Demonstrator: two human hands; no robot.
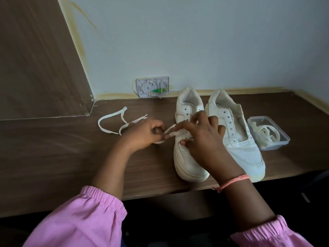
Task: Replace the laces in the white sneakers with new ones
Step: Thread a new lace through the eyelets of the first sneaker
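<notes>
Sneakers, 2 of them, white, stand side by side toward the right of the desk's front edge, toes toward me: the left sneaker [188, 139] and the right sneaker [235, 136], which shows bare eyelets. My left hand [142, 133] has its fingers curled round a white lace [170, 131] just left of the left sneaker. My right hand [201, 138] lies over that shoe's eyelets and pinches the same lace at its fingertips. Another loose lace [110, 123] lies on the desk [53, 157] left of my hands, toward the back. Right of the right sneaker sits a clear plastic container [283, 138] with laces coiled inside. A pink thread bracelet [233, 182] circles my right wrist.
</notes>
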